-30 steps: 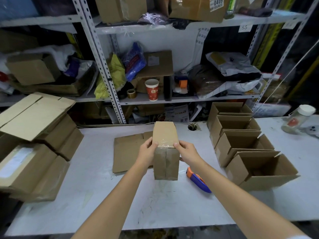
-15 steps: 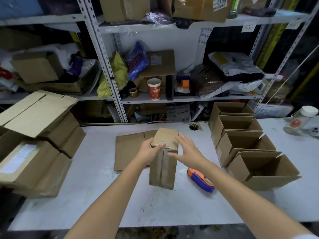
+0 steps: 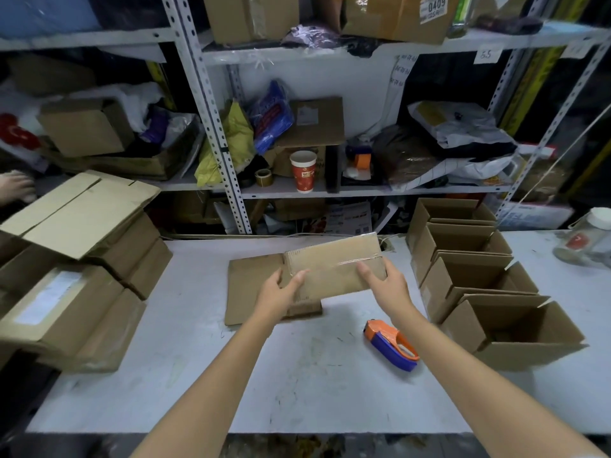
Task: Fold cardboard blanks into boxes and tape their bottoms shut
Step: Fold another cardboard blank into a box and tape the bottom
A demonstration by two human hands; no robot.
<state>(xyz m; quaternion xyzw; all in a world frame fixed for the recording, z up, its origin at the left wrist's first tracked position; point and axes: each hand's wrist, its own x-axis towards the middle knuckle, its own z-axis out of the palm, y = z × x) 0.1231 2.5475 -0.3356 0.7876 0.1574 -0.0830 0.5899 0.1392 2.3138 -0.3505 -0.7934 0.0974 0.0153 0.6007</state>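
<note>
One box (image 3: 334, 271) is held just above the desk (image 3: 297, 391), over the flat blanks (image 3: 254, 289) that lie near the desk's back edge. It is turned on its side, long way across, with a strip of clear tape along the face toward the camera (the bottom seam, I judge, so this one looks taped). The left hand (image 3: 279, 292) grips the left end, thumb on the near face and fingers hidden beneath. The right hand (image 3: 385, 282) grips the right end, thumb on the face and fingers round the far edge. The hands are well apart, each clamped on the box. An orange and blue tape gun (image 3: 391, 345) lies on the desk near the right forearm, and four open boxes (image 3: 529, 357) stand in a row to the right. The box should be light and hollow, stiff along its creases but easy to dent in the middle of a panel, and the tape is likely slick. It is best held at the ends or corners, where the folds carry the squeeze, with only a mild grip.
</note>
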